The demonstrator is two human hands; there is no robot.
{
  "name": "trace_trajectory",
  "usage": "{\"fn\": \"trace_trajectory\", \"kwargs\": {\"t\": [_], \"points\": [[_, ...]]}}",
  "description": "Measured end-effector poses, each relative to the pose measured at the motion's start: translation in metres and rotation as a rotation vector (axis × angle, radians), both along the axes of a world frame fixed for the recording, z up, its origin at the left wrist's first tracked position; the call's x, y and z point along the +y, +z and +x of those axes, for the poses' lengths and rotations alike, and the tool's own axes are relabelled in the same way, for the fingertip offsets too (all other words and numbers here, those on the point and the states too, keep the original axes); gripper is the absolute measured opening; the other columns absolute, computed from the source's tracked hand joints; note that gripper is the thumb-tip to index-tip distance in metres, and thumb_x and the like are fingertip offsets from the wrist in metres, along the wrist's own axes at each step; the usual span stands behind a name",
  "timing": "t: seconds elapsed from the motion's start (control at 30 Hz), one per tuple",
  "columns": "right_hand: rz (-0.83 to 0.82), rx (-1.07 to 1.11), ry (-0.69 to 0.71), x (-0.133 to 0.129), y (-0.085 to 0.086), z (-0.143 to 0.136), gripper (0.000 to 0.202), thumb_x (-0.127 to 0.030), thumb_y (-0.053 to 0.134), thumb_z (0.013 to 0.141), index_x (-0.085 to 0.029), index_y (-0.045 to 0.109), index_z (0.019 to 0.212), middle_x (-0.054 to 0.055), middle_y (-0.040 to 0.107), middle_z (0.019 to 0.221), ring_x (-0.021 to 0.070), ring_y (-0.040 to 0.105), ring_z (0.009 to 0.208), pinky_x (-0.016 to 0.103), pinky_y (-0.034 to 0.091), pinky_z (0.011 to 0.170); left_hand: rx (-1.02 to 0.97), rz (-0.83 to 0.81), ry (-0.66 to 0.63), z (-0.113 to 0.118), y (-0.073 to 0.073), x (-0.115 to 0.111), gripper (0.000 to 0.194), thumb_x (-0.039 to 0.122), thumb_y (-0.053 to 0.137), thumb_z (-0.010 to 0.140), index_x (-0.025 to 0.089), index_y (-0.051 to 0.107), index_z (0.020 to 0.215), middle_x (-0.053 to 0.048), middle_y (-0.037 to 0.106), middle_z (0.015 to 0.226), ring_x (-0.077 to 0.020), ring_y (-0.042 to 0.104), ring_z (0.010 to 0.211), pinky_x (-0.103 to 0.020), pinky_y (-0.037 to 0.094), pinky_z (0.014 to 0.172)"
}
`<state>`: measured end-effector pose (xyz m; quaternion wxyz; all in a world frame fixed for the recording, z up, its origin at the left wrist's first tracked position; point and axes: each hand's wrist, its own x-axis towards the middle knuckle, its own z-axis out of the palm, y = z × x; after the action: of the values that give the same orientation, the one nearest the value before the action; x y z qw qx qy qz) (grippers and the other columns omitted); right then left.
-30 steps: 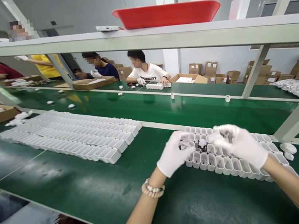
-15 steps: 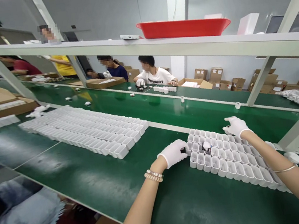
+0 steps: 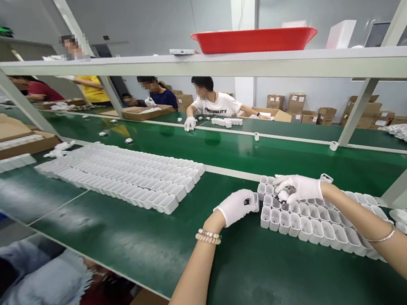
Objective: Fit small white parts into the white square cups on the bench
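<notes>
My left hand (image 3: 235, 208), in a white glove, is closed on a white plastic cup (image 3: 255, 201) at the left end of a block of cups. Dark material shows between its fingers. This block of open white cups (image 3: 316, 227) stands in rows on the green table. Over its upper left part my right hand (image 3: 296, 189), also gloved, has its fingers bent around a small black part with a white top (image 3: 283, 196); the fingers partly hide it. Beyond my right wrist a single white cup (image 3: 326, 178) sits tilted behind the block.
A larger block of white cups (image 3: 124, 175) stands to the left. Small white pieces lie on the green belt (image 3: 221, 145). Shelf posts (image 3: 357, 112) rise at both sides, and a red tray (image 3: 254, 40) rests on the shelf. Co-workers sit across the belt.
My right hand has moved left and down from beyond the block to the black-and-white part. The tilted cup now shows behind it. My left hand keeps its place; a co-worker's hand has shifted towards the belt.
</notes>
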<state>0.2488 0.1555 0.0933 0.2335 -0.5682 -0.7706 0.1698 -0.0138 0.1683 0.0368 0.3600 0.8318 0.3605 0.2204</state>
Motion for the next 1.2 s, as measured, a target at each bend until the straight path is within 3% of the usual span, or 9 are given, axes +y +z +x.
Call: {"fn": "trace_trajectory", "kwargs": {"t": [0.2, 0.33, 0.43, 0.57, 0.63, 0.73, 0.93, 1.03, 1.2], "points": [[-0.064, 0.094, 0.117, -0.041, 0.022, 0.003, 0.034, -0.036, 0.064, 0.087, -0.018, 0.064, 0.116, 0.008, 0.069, 0.11, 0.0207, 0.067, 0.098, 0.039, 0.056, 0.086, -0.13, 0.007, 0.061, -0.006, 0.023, -0.012, 0.024, 0.035, 0.053, 0.085, 0.019, 0.046, 0.069, -0.001, 0.064, 0.086, -0.0148, 0.062, 0.077, -0.031, 0.053, 0.078], [-0.099, 0.162, 0.147, -0.081, 0.025, -0.002, 0.037, -0.034, 0.068, 0.08, -0.022, 0.068, 0.115, 0.007, 0.07, 0.113, 0.0239, 0.067, 0.102, 0.039, 0.057, 0.089, -0.32, 0.074, 0.158, -0.014, 0.035, -0.061, 0.016, 0.029, 0.058, 0.084, 0.021, 0.044, 0.079, -0.001, 0.06, 0.091, -0.0143, 0.063, 0.081, -0.035, 0.053, 0.088], [-0.152, 0.205, 0.07, -0.113, 0.019, -0.005, 0.041, -0.035, 0.071, 0.077, -0.025, 0.068, 0.117, 0.007, 0.068, 0.119, 0.0266, 0.065, 0.107, 0.044, 0.054, 0.095, -0.506, 0.081, 0.247, -0.01, 0.025, -0.115, 0.027, 0.017, 0.061, 0.078, 0.023, 0.049, 0.101, -0.002, 0.062, 0.098, -0.0151, 0.064, 0.084, -0.035, 0.055, 0.086], [-0.341, 0.323, 0.022, -0.142, 0.007, -0.009, 0.049, -0.044, 0.074, 0.074, -0.022, 0.068, 0.118, 0.008, 0.073, 0.104, 0.0251, 0.07, 0.094, 0.043, 0.057, 0.092, -0.555, 0.027, 0.439, 0.007, -0.01, -0.162, 0.042, 0.013, 0.064, 0.075, 0.026, 0.054, 0.113, -0.005, 0.063, 0.113, -0.0184, 0.064, 0.098, -0.035, 0.055, 0.089], [-0.37, 0.32, 0.049, -0.148, 0.001, -0.012, 0.049, -0.047, 0.073, 0.076, -0.021, 0.068, 0.117, 0.006, 0.075, 0.095, 0.0229, 0.071, 0.085, 0.042, 0.059, 0.088, -0.55, 0.056, 0.45, 0.013, -0.027, -0.169, 0.044, 0.012, 0.064, 0.076, 0.027, 0.055, 0.116, -0.005, 0.061, 0.118, -0.0193, 0.061, 0.108, -0.034, 0.053, 0.094], [-0.247, 0.197, 0.123, -0.15, -0.007, -0.017, 0.041, -0.042, 0.07, 0.079, -0.025, 0.069, 0.117, 0.004, 0.074, 0.097, 0.023, 0.071, 0.089, 0.041, 0.059, 0.088, -0.491, 0.194, 0.348, 0.016, -0.043, -0.17, 0.047, 0.011, 0.066, 0.078, 0.028, 0.055, 0.12, -0.005, 0.058, 0.121, -0.019, 0.058, 0.111, -0.031, 0.052, 0.092], [-0.176, 0.056, 0.199, -0.154, -0.012, -0.023, 0.039, -0.04, 0.065, 0.084, -0.03, 0.065, 0.122, 0.003, 0.073, 0.103, 0.0229, 0.07, 0.088, 0.038, 0.061, 0.076, -0.412, 0.355, 0.237, 0.016, -0.04, -0.168, 0.064, 0.016, 0.067, 0.081, 0.032, 0.039, 0.136, -0.004, 0.064, 0.116, -0.0191, 0.061, 0.104, -0.034, 0.051, 0.091], [-0.152, -0.003, 0.217, -0.157, -0.012, -0.025, 0.04, -0.037, 0.064, 0.085, -0.03, 0.063, 0.124, 0.003, 0.073, 0.102, 0.021, 0.069, 0.083, 0.036, 0.06, 0.072, -0.421, 0.348, 0.217, 0.017, -0.04, -0.167, 0.074, 0.019, 0.068, 0.082, 0.033, 0.029, 0.143, -0.003, 0.065, 0.116, -0.0188, 0.062, 0.101, -0.034, 0.052, 0.09], [-0.076, -0.025, 0.282, -0.16, -0.017, -0.027, 0.039, -0.032, 0.063, 0.086, -0.027, 0.062, 0.124, 0.001, 0.071, 0.086, 0.0167, 0.066, 0.072, 0.031, 0.057, 0.067, -0.398, 0.327, 0.233, 0.017, -0.042, -0.167, 0.079, 0.02, 0.07, 0.08, 0.034, 0.026, 0.145, -0.003, 0.066, 0.117, -0.0187, 0.063, 0.1, -0.034, 0.052, 0.089]]}}
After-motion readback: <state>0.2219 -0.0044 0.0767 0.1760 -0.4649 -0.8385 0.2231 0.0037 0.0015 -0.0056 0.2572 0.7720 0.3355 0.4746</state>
